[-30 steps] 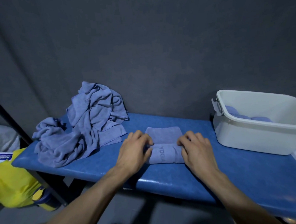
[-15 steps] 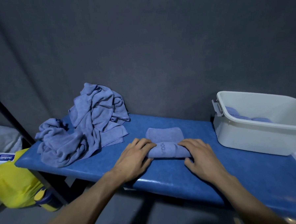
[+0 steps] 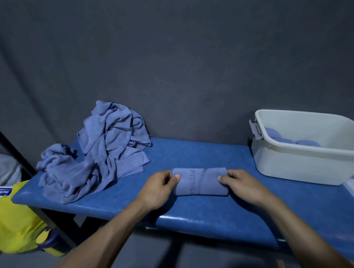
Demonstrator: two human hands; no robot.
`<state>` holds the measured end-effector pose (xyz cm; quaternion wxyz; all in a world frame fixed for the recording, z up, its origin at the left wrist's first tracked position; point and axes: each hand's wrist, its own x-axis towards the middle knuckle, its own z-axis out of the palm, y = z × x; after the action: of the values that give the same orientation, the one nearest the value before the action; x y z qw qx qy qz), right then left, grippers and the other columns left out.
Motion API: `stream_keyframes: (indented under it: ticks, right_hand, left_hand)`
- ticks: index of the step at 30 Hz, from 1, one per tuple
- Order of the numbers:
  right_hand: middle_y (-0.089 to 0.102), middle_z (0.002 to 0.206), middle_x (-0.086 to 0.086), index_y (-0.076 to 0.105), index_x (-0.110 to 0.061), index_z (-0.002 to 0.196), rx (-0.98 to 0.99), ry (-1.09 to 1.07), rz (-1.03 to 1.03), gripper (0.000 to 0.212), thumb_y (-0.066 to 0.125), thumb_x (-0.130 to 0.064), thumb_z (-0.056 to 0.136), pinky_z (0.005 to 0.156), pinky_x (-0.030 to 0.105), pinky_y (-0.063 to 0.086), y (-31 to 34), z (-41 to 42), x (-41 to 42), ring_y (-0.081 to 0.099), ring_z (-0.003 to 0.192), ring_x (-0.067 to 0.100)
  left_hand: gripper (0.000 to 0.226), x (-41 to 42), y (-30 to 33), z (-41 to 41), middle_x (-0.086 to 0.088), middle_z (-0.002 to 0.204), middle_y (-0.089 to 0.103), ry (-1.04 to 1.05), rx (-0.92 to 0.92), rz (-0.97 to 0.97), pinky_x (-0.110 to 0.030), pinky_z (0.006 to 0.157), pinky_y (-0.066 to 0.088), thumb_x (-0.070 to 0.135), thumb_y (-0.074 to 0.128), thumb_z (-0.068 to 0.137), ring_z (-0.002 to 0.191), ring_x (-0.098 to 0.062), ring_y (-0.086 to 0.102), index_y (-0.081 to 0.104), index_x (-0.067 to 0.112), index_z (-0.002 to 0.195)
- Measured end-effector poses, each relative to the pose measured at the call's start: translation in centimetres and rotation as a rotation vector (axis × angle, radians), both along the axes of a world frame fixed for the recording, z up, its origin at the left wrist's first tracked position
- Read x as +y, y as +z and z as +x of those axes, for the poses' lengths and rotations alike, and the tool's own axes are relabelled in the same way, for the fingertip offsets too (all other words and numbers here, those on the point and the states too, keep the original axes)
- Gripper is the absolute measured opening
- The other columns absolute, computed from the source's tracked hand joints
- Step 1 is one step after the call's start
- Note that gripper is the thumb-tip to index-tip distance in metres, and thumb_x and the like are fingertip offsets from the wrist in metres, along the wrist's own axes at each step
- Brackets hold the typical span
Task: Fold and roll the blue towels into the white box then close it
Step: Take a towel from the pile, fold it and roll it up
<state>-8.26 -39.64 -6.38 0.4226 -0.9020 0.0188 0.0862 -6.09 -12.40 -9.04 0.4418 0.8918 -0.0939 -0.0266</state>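
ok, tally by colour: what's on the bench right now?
Blue: 3 (rolled towel in both hands, loose towel pile, rolled towels in the box; number in each is unclear)
White: 1 (white box)
Total: 4

The blue towel (image 3: 200, 181), half rolled a second ago with a flat tail behind, has been rolled up fully; its ends are now gripped by the left hand (image 3: 159, 188) and right hand (image 3: 241, 184).
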Motion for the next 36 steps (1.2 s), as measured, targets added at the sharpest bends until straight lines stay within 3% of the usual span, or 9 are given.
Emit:
stream_keyframes:
  ticks: [5,8,15,19,21,23,29,32,36]
  right_hand:
    - [0.04,0.064,-0.002,0.038,-0.016,0.067,-0.007,-0.127,-0.085,0.043,0.052,-0.041,0.099,0.057,0.033,0.029,-0.5,1.4,0.9,0.04,0.058,0.014]
    - [0.045,0.067,-0.002,0.038,-0.016,0.069,0.002,-0.198,-0.157,0.04,0.049,-0.04,0.1,0.056,0.033,0.03,-0.5,1.9,1.5,0.044,0.061,0.017]
    - [0.056,0.097,0.003,0.048,-0.014,0.098,0.107,-0.217,-0.229,0.055,0.038,-0.068,0.093,0.073,0.035,0.041,-0.7,3.0,1.9,0.057,0.091,0.025]
    - [0.05,0.098,0.003,0.046,-0.018,0.093,0.173,-0.243,-0.204,0.061,0.037,-0.078,0.086,0.064,0.032,0.038,-0.7,3.4,1.9,0.054,0.088,0.023]
    - [0.056,0.114,0.009,0.054,-0.008,0.122,0.198,-0.231,-0.204,0.076,0.037,-0.075,0.091,0.075,0.032,0.041,-0.4,3.4,2.2,0.059,0.108,0.027]
    - [0.052,0.143,0.012,0.04,-0.002,0.147,0.214,-0.229,-0.208,0.086,0.036,-0.071,0.095,0.09,0.032,0.042,0.1,3.3,2.5,0.053,0.128,0.029]
    - [0.045,0.152,0.011,0.041,-0.003,0.148,0.228,-0.212,-0.115,0.083,0.044,-0.067,0.095,0.097,0.03,0.042,0.8,2.9,2.5,0.05,0.132,0.027]
    - [0.054,0.14,0.009,0.05,-0.003,0.139,0.213,-0.264,0.021,0.077,0.056,-0.063,0.091,0.085,0.03,0.046,0.8,2.5,2.3,0.057,0.118,0.024]
    - [0.054,0.086,-0.001,0.048,-0.018,0.078,0.102,-0.289,0.247,0.043,0.07,-0.055,0.082,0.065,0.028,0.038,1.3,1.8,2.2,0.052,0.074,0.014]
  left_hand:
    - [0.049,-1.1,0.4,0.7,0.007,0.057,0.042,0.113,0.015,0.066,-0.034,0.056,0.034,0.044,0.055,0.1,0.056,-0.014,0.04,0.041,0.015,0.063]
    - [0.046,-1.5,0.6,1.4,0.007,0.058,0.048,0.172,0.035,0.111,-0.032,0.058,0.037,0.043,0.057,0.099,0.062,-0.019,0.05,0.042,0.019,0.062]
    - [0.027,-1.7,1.1,2.4,-0.001,0.088,0.068,0.143,0.011,0.221,-0.042,0.079,0.054,0.048,0.049,0.097,0.088,-0.028,0.063,0.059,0.023,0.095]
    - [0.03,-1.7,0.9,2.5,0.0,0.089,0.07,0.132,0.007,0.261,-0.039,0.076,0.053,0.05,0.044,0.099,0.087,-0.027,0.063,0.062,0.026,0.096]
    - [0.031,-1.5,0.8,2.4,0.0,0.09,0.071,0.127,0.001,0.255,-0.039,0.076,0.053,0.05,0.043,0.1,0.088,-0.026,0.064,0.063,0.027,0.097]
    - [0.032,-1.4,1.0,2.2,0.002,0.089,0.071,0.114,0.006,0.241,-0.039,0.077,0.053,0.05,0.044,0.1,0.087,-0.024,0.064,0.065,0.025,0.096]
    - [0.031,-1.1,1.3,1.8,0.004,0.073,0.069,0.052,0.027,0.207,-0.036,0.074,0.052,0.046,0.051,0.098,0.078,-0.019,0.065,0.061,0.02,0.084]
    - [0.026,-0.6,1.7,1.6,0.006,0.072,0.069,-0.031,0.036,0.179,-0.03,0.071,0.048,0.04,0.055,0.097,0.075,-0.013,0.064,0.062,0.021,0.08]
    - [0.023,0.1,2.1,1.3,0.009,0.078,0.07,-0.179,0.068,0.236,-0.036,0.08,0.053,0.04,0.058,0.09,0.079,-0.012,0.064,0.061,0.023,0.075]
